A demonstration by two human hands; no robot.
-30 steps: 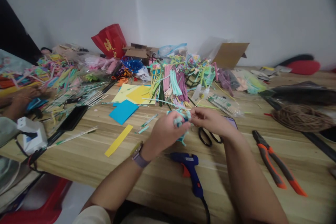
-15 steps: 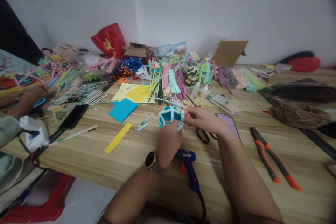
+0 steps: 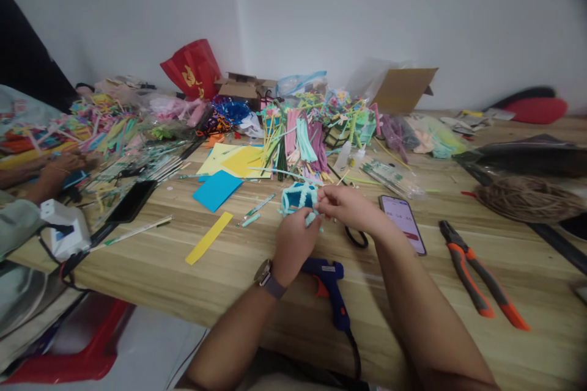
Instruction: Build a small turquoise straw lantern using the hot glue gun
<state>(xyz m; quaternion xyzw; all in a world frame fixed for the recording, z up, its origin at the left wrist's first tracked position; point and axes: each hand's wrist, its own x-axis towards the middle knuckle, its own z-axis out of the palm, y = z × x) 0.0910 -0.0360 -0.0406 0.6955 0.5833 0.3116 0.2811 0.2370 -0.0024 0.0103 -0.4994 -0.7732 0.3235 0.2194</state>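
A small blue piece trimmed with fuzzy mint strips (image 3: 298,197) is between my two hands, just above the wooden table. My left hand (image 3: 298,235), with a watch on its wrist, grips its lower edge with bent fingers. At its right side, my right hand (image 3: 343,204) pinches the trim with fingertips together. Below the hands lies a blue glue gun (image 3: 332,290) with its cord running toward me. Black scissors (image 3: 356,237) lie partly hidden under my right hand, beside a lit phone (image 3: 403,223).
Orange-handled pliers (image 3: 481,275) and coiled brown cord (image 3: 527,198) lie right. Left are blue paper (image 3: 217,190), a yellow strip (image 3: 209,238) and a white power block (image 3: 65,229). Fuzzy stems (image 3: 305,140) are heaped behind. Another person's hands (image 3: 55,174) are at far left.
The blue and mint piece has turned a little in my hands. My left fingers have shifted along its lower edge, and my right hand has moved slightly left, showing more of the phone.
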